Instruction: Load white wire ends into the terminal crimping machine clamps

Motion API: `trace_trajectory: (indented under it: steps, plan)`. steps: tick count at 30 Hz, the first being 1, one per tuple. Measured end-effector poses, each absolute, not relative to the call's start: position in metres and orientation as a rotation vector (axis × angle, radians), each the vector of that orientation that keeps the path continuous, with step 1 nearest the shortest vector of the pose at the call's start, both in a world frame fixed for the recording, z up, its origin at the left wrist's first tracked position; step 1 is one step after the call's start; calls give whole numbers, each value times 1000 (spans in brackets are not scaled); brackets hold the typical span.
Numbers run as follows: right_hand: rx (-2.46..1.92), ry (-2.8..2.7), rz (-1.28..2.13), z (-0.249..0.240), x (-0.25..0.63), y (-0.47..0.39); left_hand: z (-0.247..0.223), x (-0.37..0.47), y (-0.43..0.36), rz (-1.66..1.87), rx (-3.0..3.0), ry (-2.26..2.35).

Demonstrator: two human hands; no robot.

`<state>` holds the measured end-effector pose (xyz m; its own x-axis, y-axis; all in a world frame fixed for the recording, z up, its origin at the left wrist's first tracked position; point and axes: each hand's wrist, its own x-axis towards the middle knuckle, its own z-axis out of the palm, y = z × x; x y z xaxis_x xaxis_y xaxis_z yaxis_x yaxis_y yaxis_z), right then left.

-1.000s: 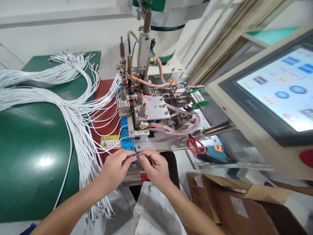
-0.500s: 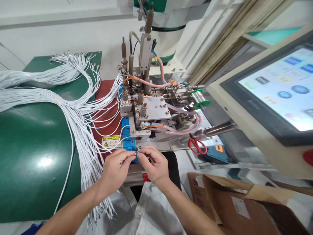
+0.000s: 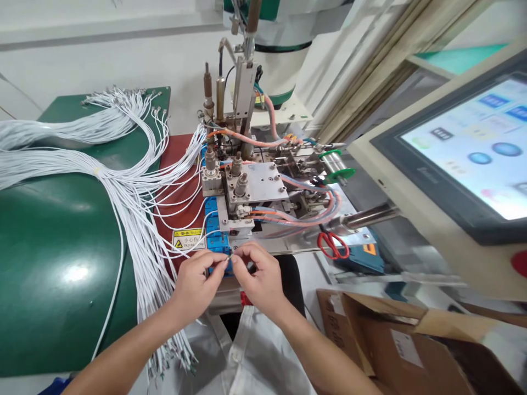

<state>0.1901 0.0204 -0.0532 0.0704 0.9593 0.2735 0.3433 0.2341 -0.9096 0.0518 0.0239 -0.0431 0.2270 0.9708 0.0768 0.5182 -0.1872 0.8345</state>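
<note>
Both of my hands meet fingertip to fingertip at the front end of the machine, just over a row of blue fixtures [image 3: 217, 241]. My left hand [image 3: 197, 282] is closed in a pinch on the end of a white cable, most of it hidden by the fingers. Thumb and forefinger of my right hand [image 3: 261, 277] pinch at the same tiny end, where thin wire tips barely show. Several white cables [image 3: 135, 247] fan out left of my hands, some leading into the blue fixtures.
The machine [image 3: 263, 181] carries metal cylinders and orange hoses, with a solder wire spool [image 3: 334, 166] behind. Red-handled scissors [image 3: 332, 245] hang at its right edge. A touchscreen [image 3: 473, 148] juts in at right above a cardboard box [image 3: 382, 340]. A green table [image 3: 53, 247] lies left.
A brown-topped rod at the top of the machine has risen, baring more metal below it. My fingers have shifted only slightly and still pinch at the same spot.
</note>
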Motion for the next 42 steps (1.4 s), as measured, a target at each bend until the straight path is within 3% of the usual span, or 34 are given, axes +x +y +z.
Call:
trace_trajectory:
  steps: [8, 21, 28, 33, 42]
  plan:
    - [-1243, -1414, 634, -60, 180, 18, -44, 55, 20, 949, 1840, 1456]
    - [-1298, -1305, 867, -61, 181, 17, -44, 56, 19, 1010, 1825, 1492]
    - [-1188, -1729, 751, -49, 201, 28, -44, 53, 20, 1016, 1948, 1437]
    - [-1145, -2038, 855, -41, 213, 35, -40, 47, 22, 743, 2170, 1344]
    - [-1319, -1262, 1014, -68, 185, 16, -50, 52, 24, 799, 1705, 1441]
